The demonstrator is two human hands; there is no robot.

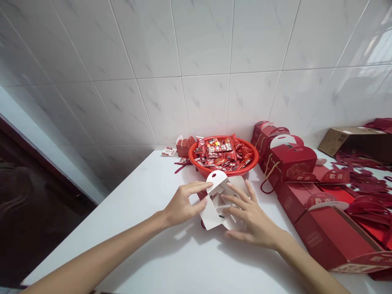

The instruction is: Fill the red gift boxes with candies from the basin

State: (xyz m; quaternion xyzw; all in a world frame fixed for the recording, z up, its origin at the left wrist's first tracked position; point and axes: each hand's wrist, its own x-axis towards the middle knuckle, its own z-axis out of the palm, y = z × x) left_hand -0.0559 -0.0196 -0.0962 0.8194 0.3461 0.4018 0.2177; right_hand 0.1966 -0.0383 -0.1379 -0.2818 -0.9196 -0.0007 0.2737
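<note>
An open carton [211,214] with a white inside and dark red outer sides stands on the white table, in front of the round red basket. One rounded flap with a dark hole points up at its back. My left hand [186,204] pinches the carton's left side between thumb and fingers. Over the carton's right side my right hand [245,214] spreads its fingers, the tips at the inner flaps; nothing is gripped in it. The carton's bottom is partly hidden by flaps and fingers.
Wrapped red snacks [220,153] fill the red basket [196,166]. Red gift boxes [290,163] line the right side. A small red box [184,147] and printed cards [169,151] lie left of the basket. A brown cardboard box [333,141] sits at the far right, against the tiled wall.
</note>
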